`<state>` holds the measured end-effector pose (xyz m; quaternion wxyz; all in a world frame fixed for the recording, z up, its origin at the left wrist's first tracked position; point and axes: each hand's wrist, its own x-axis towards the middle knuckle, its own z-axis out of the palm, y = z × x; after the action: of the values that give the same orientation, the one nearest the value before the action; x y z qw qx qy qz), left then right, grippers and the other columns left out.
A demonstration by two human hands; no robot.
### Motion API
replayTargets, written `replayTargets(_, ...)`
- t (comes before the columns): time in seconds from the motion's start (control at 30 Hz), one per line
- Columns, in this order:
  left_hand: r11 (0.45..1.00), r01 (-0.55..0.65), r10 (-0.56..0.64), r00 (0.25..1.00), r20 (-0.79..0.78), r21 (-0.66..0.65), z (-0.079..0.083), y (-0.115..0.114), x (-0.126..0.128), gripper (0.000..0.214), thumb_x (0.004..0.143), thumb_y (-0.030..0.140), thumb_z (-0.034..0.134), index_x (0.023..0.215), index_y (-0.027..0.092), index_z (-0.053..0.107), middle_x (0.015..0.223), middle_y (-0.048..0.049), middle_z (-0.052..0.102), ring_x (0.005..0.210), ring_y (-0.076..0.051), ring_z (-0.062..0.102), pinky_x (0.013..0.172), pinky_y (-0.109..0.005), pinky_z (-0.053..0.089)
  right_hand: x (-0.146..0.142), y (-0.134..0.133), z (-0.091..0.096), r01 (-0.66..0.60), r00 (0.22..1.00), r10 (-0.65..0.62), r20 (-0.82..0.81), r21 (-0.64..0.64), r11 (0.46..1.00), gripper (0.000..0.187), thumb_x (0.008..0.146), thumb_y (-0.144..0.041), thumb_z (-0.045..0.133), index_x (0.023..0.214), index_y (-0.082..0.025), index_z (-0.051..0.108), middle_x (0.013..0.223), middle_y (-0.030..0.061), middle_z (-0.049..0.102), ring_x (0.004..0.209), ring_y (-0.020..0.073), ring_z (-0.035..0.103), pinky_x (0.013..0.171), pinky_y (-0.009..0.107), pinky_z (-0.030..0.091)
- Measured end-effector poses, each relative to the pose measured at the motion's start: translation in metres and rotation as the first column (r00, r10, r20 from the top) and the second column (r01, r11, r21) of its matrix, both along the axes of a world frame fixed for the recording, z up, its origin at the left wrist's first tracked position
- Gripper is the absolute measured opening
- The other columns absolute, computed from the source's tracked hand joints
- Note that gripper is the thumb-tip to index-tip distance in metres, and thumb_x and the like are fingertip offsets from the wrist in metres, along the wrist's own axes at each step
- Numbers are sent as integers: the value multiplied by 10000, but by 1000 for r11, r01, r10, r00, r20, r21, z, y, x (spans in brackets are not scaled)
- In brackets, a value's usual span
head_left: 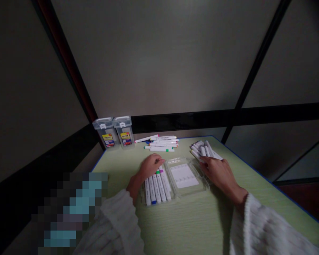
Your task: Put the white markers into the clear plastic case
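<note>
An open clear plastic marker case (187, 186) lies flat on the pale green table (191, 223). Its left half holds a row of several white markers (156, 187) with coloured caps. My left hand (150, 166) rests with curled fingers on the far ends of these markers. The case's right half shows a white label sheet (184, 176). My right hand (219, 171) lies over the near end of a bundle of white markers (203, 148) at the case's right edge, fingers bent on them. Both arms wear white knitted sleeves.
Two upright clear marker boxes (114, 132) with yellow labels stand at the table's far left corner. A loose pile of white markers (162, 142) lies beside them at the back edge. A dark-framed wall closes in behind. A blurred patch sits at lower left.
</note>
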<state>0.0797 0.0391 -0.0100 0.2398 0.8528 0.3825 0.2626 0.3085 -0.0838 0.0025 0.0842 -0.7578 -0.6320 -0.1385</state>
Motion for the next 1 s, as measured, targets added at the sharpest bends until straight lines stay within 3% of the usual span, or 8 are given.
replayTargets(0.47, 998, 43, -43, 999, -18, 39, -3, 3, 0, 107, 729, 230, 479, 652, 164, 515, 808, -26, 562, 819, -147, 520, 770, -271, 409, 1, -2, -1, 1, 1000, -2, 21, 33, 999, 272, 829, -259, 389, 986, -212, 606, 823, 81, 654, 673, 218, 595, 629, 334, 342)
replayTargets(0.63, 991, -53, 64, 994, -90, 123, -1, 1, 3, 20, 718, 184, 469, 736, 181, 477, 812, -12, 528, 799, -146, 497, 748, -277, 405, 0, -2, 0, -15, 999, 14, 29, 55, 998, 272, 835, -253, 380, 980, -194, 602, 839, 88, 647, 669, 221, 594, 616, 332, 347)
replayTargets(0.87, 966, -99, 157, 959, -235, 240, 4, -4, 5, 225, 782, 277, 435, 980, 177, 470, 1083, -82, 496, 1032, -203, 446, 881, -330, 349, -9, -3, 4, -64, 998, 63, 21, 78, 995, 272, 846, -248, 384, 1021, -174, 579, 868, 81, 638, 681, 223, 591, 635, 339, 341)
replayTargets(1.0, 961, -106, 176, 946, -271, 255, 1, -2, 7, 368, 818, 347, 382, 1129, 153, 419, 1268, -125, 416, 1201, -236, 325, 990, -381, 239, -17, -3, 6, -105, 994, 105, 10, 77, 991, 264, 852, -245, 383, 1009, -165, 580, 884, 80, 635, 704, 223, 588, 654, 336, 333)
